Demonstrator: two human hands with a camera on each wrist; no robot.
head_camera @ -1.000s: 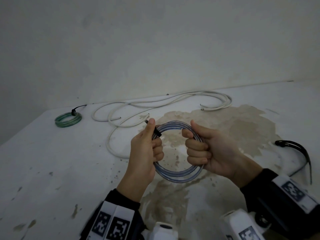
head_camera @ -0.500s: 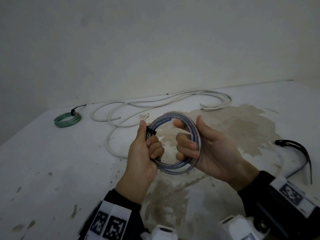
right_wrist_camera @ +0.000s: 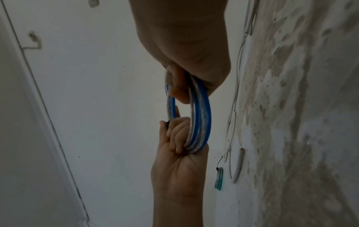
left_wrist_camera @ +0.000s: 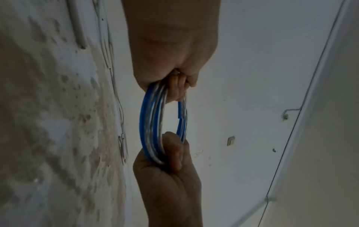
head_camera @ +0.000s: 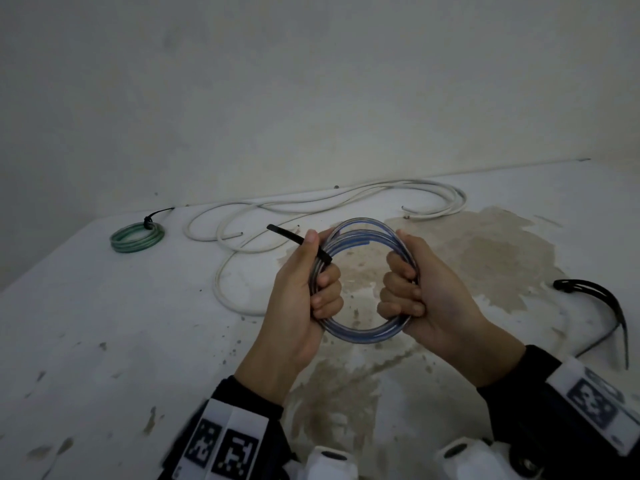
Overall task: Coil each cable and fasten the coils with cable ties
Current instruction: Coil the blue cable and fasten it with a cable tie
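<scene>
A coil of blue and clear cable (head_camera: pixel 360 336) hangs above the stained table, held by both hands. My left hand (head_camera: pixel 320 289) grips its left side, thumb pressed on a black cable tie (head_camera: pixel 287 235) that wraps the coil there; the tie's tail points up-left. On the opposite side my right hand (head_camera: pixel 403 289) grips the coil in a fist. The left wrist view shows the coil (left_wrist_camera: pixel 153 122) edge-on, with my left hand (left_wrist_camera: pixel 174 86) above and my right hand (left_wrist_camera: pixel 170 153) below. The right wrist view shows the coil (right_wrist_camera: pixel 200 119) between my right hand (right_wrist_camera: pixel 182 86) and left hand (right_wrist_camera: pixel 178 138).
A green coil (head_camera: pixel 136 237) fastened with a black tie lies at the table's far left. Loose white cable (head_camera: pixel 311 206) sprawls along the back edge by the wall. Spare black cable ties (head_camera: pixel 595 299) lie at the right. A brown stain (head_camera: pixel 485 258) covers the table's middle.
My right hand loosened on the coil half a second ago and now grips it in a fist again. The tie's tail now sticks out farther past my left thumb.
</scene>
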